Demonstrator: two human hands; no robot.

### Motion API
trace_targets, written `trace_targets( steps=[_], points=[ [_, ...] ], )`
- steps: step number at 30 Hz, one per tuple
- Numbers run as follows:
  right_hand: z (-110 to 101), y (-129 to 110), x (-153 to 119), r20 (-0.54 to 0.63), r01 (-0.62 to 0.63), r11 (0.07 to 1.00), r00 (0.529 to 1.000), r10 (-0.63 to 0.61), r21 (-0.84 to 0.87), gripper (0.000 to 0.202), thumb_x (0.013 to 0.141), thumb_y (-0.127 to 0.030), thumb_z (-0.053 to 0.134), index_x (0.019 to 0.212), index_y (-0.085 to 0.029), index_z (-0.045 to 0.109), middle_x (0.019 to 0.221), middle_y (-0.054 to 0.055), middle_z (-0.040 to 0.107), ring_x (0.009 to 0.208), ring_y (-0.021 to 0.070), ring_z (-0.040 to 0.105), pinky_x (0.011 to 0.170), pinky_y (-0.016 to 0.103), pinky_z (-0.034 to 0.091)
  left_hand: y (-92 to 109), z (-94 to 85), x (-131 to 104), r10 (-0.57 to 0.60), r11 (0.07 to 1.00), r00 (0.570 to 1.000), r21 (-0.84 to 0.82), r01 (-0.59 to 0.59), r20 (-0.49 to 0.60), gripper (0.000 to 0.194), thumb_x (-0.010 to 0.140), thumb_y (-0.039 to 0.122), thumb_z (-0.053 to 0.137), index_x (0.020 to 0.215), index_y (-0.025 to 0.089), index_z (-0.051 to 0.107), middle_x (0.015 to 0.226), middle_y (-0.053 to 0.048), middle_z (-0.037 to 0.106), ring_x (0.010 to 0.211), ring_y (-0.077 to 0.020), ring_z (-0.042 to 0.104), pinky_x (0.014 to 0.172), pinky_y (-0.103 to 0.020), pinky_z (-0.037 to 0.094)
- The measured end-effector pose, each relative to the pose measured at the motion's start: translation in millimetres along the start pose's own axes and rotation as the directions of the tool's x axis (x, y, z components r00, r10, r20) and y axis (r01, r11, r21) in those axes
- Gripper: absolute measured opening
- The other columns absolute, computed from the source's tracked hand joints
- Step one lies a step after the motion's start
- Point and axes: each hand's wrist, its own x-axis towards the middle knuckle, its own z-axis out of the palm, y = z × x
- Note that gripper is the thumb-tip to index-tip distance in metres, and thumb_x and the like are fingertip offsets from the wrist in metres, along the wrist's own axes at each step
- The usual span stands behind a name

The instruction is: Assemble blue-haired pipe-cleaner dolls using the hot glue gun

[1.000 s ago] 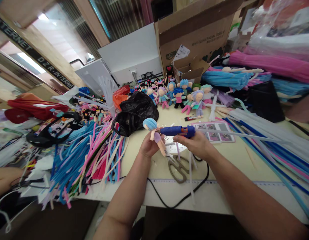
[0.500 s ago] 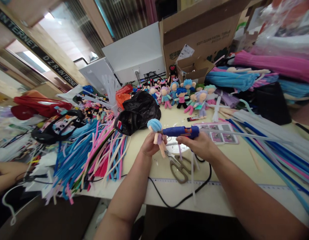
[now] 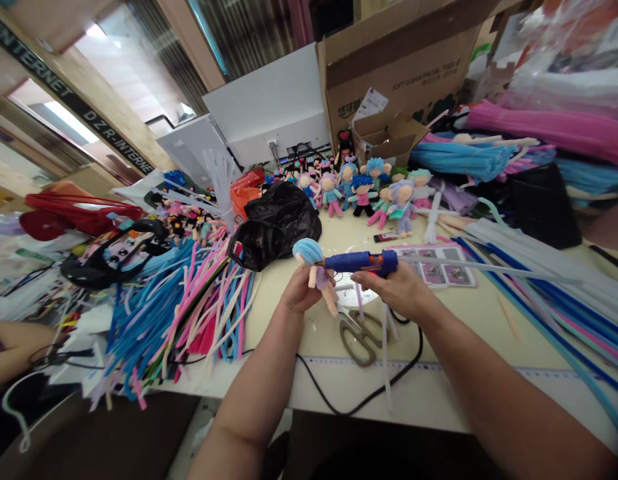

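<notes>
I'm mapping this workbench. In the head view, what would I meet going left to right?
Another person's forearm, black plastic bag, hot glue gun, bundle of pink pipe cleaners. Overlapping items left out.

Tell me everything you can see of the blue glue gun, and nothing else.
The glue gun has a smooth blue body, apparently plastic, with orange parts showing towards its rear. It lies nearly level above the table, gripped by the right hand, which hides its handle. Its nozzle end points at the small blue-haired doll in the left hand; whether they touch is unclear. A long, whitish stick extends from its back. Whether it is hot cannot be seen.
</notes>
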Motion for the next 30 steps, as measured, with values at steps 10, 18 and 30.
trace_targets(
  steps=[10, 18, 30],
  points=[
    [0.5, 0.2, -1.0, -0.002, -0.01, 1.0, 1.0, 0.01, 0.001, 0.033, 0.069, -0.05, 0.066, 0.068, -0.018, 0.07, 0.063, 0.002, 0.064, 0.063, 0.0175, 0.056, 0.059, 0.031, 0.045, -0.7, -0.6, -1.3, 0.022, 0.998, 1.0, -0.065, -0.021, 0.002, 0.013, 0.083, 0.024, 0.052, 0.083, 0.016, 0.062, 0.059, 0.0, 0.054, 0.06, -0.0145, 0.055, 0.066, -0.031, 0.047],
    [2.2, -2.4, -0.8, 0.016, -0.02, 0.999, 1.0, 0.019, 0.044, 0.026, 0.068, -0.044, 0.067, 0.072, -0.019, 0.073, 0.062, 0.002, 0.066, 0.063, 0.0185, 0.06, 0.06, 0.031, 0.046, 4.1, 6.1, -3.3, -0.023, 0.997, 0.998, -0.08, 0.018, -0.066, 0.017, 0.086, 0.022, 0.047, 0.083, 0.015, 0.062, 0.055, -0.001, 0.055, 0.056, -0.0156, 0.059, 0.064, -0.032, 0.05],
    [4.1, -2.6, -0.6, 0.012, -0.045, 0.999, 0.999, 0.044, 0.02, 0.022, 0.069, -0.041, 0.067, 0.073, -0.02, 0.074, 0.064, 0.001, 0.068, 0.065, 0.0196, 0.062, 0.06, 0.031, 0.047, 2.6, 2.8, -0.8, 0.001, 0.996, 0.999, -0.084, -0.005, -0.053, 0.013, 0.084, 0.022, 0.05, 0.085, 0.016, 0.062, 0.057, 0.0, 0.057, 0.054, -0.0156, 0.06, 0.064, -0.032, 0.05]
  ],
)
